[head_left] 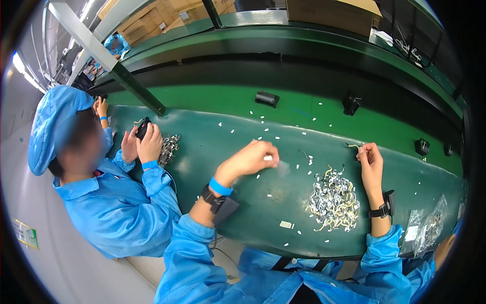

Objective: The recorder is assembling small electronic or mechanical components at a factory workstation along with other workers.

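My left hand (255, 156) is closed over the dark green bench (212, 152), pinching a small white strip (268, 158) between thumb and fingers. To the right, my right hand (370, 157) is raised and grips a small yellowish metal clip (354, 146) at its fingertips. Between and below the hands lies a heap of silver and yellow metal clips (333, 200). Both wrists wear black bands, and the left also has a blue strap.
Small white scraps dot the bench. A co-worker in blue on my left holds a black part (143, 127) beside another clip pile (169, 148). Black parts (267, 98) ride the green conveyor behind. Clear bags (425, 225) lie at the far right.
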`<state>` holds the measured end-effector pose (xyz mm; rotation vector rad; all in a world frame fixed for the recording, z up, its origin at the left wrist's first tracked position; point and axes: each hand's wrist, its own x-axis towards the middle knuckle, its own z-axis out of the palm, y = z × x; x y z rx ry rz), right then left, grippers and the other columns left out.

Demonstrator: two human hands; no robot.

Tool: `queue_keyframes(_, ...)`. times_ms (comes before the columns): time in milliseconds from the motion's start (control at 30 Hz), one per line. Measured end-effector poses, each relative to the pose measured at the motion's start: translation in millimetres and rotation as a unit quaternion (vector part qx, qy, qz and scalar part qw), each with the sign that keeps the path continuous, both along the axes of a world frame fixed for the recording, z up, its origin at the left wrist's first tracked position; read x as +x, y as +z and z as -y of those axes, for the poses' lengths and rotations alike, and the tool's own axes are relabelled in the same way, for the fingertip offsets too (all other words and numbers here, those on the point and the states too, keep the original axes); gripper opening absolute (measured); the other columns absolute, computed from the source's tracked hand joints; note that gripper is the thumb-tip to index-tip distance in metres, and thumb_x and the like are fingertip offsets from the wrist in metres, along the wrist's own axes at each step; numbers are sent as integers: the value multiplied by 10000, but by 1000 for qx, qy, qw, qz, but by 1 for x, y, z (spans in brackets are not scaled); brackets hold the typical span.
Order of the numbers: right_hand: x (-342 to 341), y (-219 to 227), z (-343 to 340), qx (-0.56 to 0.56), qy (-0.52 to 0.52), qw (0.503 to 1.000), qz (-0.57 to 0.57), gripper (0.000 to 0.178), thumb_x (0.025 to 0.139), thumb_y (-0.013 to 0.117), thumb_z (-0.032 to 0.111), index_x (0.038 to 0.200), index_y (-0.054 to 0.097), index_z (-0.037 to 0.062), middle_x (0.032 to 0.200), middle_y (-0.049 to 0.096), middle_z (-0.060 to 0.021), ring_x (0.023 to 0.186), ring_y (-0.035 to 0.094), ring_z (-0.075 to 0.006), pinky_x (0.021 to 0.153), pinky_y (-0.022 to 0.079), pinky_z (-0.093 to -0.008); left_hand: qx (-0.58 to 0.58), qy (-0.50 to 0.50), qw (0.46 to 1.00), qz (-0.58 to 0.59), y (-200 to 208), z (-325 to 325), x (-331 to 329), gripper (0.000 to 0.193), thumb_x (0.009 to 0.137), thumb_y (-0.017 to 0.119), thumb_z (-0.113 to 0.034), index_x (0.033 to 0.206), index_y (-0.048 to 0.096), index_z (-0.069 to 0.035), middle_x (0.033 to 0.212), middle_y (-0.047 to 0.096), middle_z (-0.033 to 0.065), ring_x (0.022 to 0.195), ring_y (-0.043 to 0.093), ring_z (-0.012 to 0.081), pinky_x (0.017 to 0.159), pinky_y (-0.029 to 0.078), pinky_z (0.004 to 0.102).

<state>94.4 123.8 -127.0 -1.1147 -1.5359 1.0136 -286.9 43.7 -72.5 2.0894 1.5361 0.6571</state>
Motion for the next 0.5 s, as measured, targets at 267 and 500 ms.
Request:
queue_keyframes(267, -1, -2, 0, 4, -12, 1000, 0, 104, 1023, 616, 102, 969, 581, 20, 814, 589, 23, 760, 550, -54, 720, 458, -217, 186, 401, 815, -375, -1, -20, -50, 171, 828, 671, -29, 997, 649, -45, 1002, 682, 138, 878, 720, 329, 727, 591, 431)
queue_keyframes(500, -7, 3, -1, 3, -1, 1000, 7, 111, 1016, 622, 111, 970, 581, 18, 810, 594, 24, 760, 551, -57, 722, 463, -225, 117, 389, 864, -298, -31, -4, -65, 156, 903, 655, -85, 1041, 630, -15, 1010, 676, 180, 920, 710, 383, 734, 598, 465)
